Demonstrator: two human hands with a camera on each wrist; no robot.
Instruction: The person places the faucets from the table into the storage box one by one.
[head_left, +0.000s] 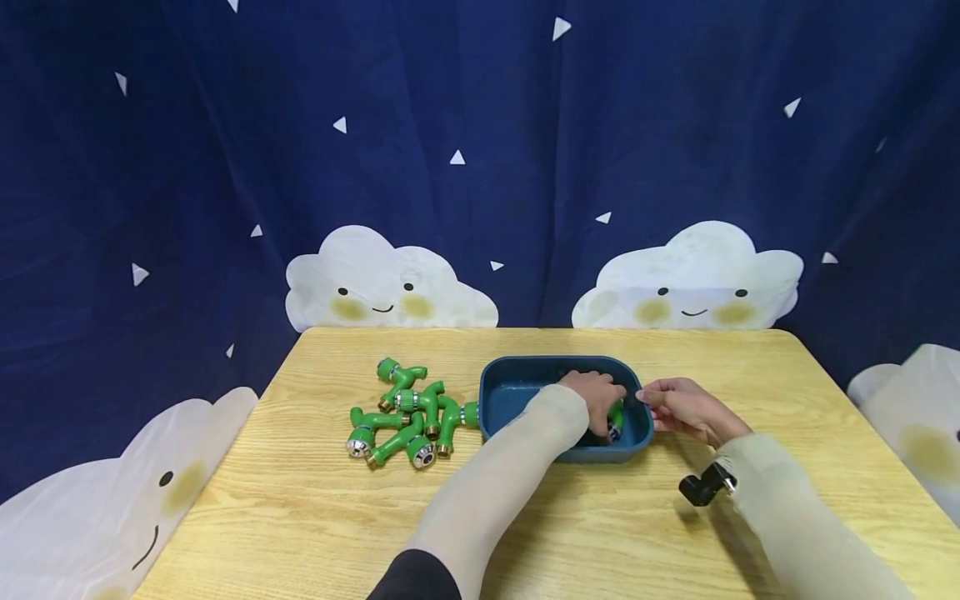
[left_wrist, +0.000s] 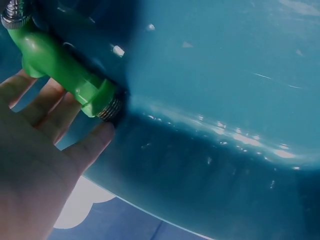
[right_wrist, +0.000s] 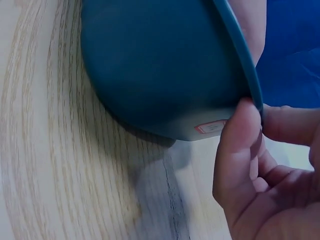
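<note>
A dark blue plastic basin point(head_left: 517, 400) stands on the table. My left hand point(head_left: 596, 398) reaches down into its right part, beside a green faucet point(head_left: 616, 419). In the left wrist view, the fairly straight fingers of that hand lie against the green faucet point(left_wrist: 60, 62), one fingertip by its threaded end; the thumb is out of sight. My right hand point(head_left: 690, 410) pinches the basin's right rim between thumb and finger, seen closely in the right wrist view on the basin wall point(right_wrist: 160, 65).
Several green faucets point(head_left: 427, 404) with metal ends lie in a loose group left of the basin, one touching or nearly touching its wall. A wooden table point(head_left: 300, 517) carries everything. A dark blue curtain point(head_left: 480, 208) with white clouds hangs behind.
</note>
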